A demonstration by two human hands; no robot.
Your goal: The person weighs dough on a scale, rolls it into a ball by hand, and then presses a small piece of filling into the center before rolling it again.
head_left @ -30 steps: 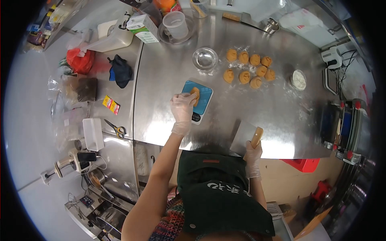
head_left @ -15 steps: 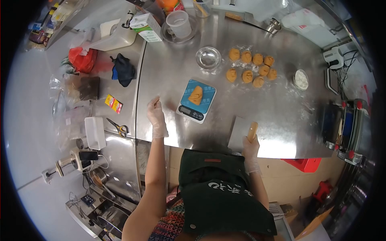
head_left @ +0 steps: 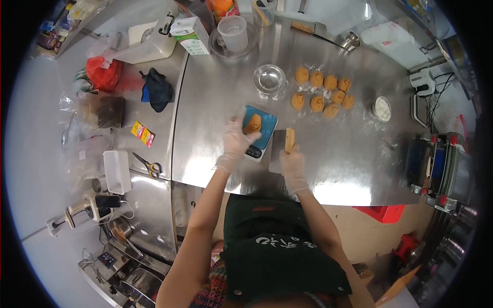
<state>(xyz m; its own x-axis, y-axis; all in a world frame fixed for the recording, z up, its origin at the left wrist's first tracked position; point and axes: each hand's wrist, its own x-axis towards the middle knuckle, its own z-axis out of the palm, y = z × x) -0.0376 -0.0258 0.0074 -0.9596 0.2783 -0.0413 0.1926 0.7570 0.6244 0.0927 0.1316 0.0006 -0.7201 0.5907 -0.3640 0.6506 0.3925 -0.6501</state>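
My left hand (head_left: 239,139), in a clear glove, reaches over the left side of a kitchen scale (head_left: 266,134) with a blue top. Its fingers and thumb are spread beside a piece of brown dough (head_left: 253,123) lying on the scale, and they cover part of it. My right hand (head_left: 293,165), gloved too, is closed round the wooden handle of a dough scraper (head_left: 277,150). The scraper's wide metal blade is just right of the scale, low over the steel table (head_left: 328,159).
Two rows of dough pieces (head_left: 317,104) lie on floured steel at the back right. A glass bowl (head_left: 269,79) stands behind the scale, a bowl of white powder (head_left: 381,109) to the right. Scissors (head_left: 152,167) lie on the left counter. A roller machine (head_left: 436,164) stands far right.
My left hand has moved right, from beside the scale to the dough on it. My right hand has brought the scraper left and forward, close to the scale.
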